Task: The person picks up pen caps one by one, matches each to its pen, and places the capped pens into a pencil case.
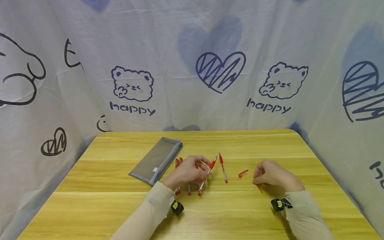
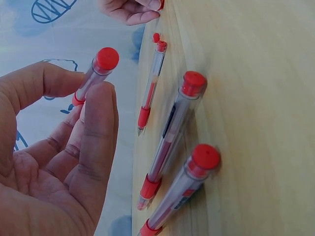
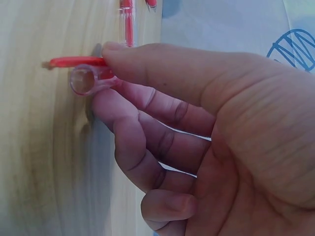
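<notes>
White printed cloth (image 1: 177, 66) hangs beyond the yellow wood-grain desk (image 1: 228, 213); left grip (image 1: 189, 169) pinches a clear, red-trimmed pen (image 1: 211, 165), right grip (image 1: 272, 174) a red cap (image 3: 78, 62).

Tabletop (image 1: 234, 216): yellow wood grain, rounded back corners.
Pouch (image 1: 153, 156): gray, zippered, lies left of center.
Cloth (image 1: 174, 80): white, hangs on three sides, bearing hearts (image 1: 221, 71), cartoon bears (image 1: 133, 85) and "happy" lettering (image 1: 132, 108).

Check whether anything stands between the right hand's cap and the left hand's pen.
A loose cap and an uncapped pen lie on the table between the right hand and left hand; above them, nothing visible blocks the way.
</notes>
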Demonstrator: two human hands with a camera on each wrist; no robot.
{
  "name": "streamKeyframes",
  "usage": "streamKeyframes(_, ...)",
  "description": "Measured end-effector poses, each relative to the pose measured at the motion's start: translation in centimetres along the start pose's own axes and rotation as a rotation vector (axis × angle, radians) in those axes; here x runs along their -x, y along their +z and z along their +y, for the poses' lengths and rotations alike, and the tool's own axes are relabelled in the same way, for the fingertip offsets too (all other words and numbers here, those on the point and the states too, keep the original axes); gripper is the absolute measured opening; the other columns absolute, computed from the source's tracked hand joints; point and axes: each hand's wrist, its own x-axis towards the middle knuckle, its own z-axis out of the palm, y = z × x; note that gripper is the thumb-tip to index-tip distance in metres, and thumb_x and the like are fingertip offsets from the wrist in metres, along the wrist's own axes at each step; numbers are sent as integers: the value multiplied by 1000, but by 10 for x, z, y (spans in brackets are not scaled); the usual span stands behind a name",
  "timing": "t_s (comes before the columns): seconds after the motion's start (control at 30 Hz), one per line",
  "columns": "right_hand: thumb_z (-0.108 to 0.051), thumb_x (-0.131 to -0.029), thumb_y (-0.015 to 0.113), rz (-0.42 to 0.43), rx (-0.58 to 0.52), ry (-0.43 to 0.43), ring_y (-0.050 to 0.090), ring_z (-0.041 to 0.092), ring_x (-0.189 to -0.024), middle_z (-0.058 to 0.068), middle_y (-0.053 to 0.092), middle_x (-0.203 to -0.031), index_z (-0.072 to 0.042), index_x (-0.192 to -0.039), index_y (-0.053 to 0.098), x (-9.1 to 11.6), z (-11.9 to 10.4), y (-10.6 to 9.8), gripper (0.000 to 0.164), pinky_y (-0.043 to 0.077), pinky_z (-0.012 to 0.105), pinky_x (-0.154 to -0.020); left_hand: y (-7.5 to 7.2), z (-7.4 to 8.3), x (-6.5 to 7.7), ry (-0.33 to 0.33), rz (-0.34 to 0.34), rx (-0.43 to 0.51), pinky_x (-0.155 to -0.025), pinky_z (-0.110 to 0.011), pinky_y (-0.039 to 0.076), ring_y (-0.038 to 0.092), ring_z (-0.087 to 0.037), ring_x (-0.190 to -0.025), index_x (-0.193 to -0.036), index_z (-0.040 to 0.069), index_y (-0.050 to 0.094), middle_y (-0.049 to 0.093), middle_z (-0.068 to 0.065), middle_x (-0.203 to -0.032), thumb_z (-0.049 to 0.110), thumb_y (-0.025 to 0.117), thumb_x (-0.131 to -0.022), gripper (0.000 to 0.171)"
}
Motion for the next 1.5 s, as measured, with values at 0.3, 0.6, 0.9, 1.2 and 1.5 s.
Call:
streamKeyframes(0.3,-17,-90,85,19,30,10,53,13,-65,-2,66,-71,-9,-77,72,0,2,0,20,43,26,-61,1,-1,-2,7,-2,-8,-67,-33,65,68,-18,-74,-124,8,71,68,-10,-104,1,76,-90,35)
streamKeyframes(0.6,-17,-90,83,13,1,1,55,13,-64,-2,66,-69,-9,-77,72,-1,7,0,19,45,26,-60,1,-2,-3,4,-6,-8,-66,-32,64,69,-18,-72,-123,8,71,67,-10,-104,0,76,-91,33)
streamKeyframes(0.9,-16,-93,77,29,-97,13,59,14,-73,-1,71,-78,-4,-90,78,-1,15,-7,12,50,27,-65,1,-3,-2,18,-18,-14,-66,-33,64,69,-18,-71,-123,8,72,68,-10,-103,0,76,-90,35)
streamKeyframes(1.2,-27,-101,74,207,-73,24,60,14,-78,1,74,-87,-6,-101,80,-5,13,-12,21,49,29,-70,4,-2,0,33,-37,-42,-66,-35,65,70,-18,-68,-123,8,72,66,-10,-102,2,74,-93,31)
streamKeyframes(1.5,-34,-103,73,323,-145,59,64,18,-84,6,77,-91,-5,-109,78,-9,4,-11,30,49,27,-72,8,-2,2,38,-52,-45,-65,-31,64,69,-17,-67,-121,12,74,67,-8,-100,4,75,-94,28)
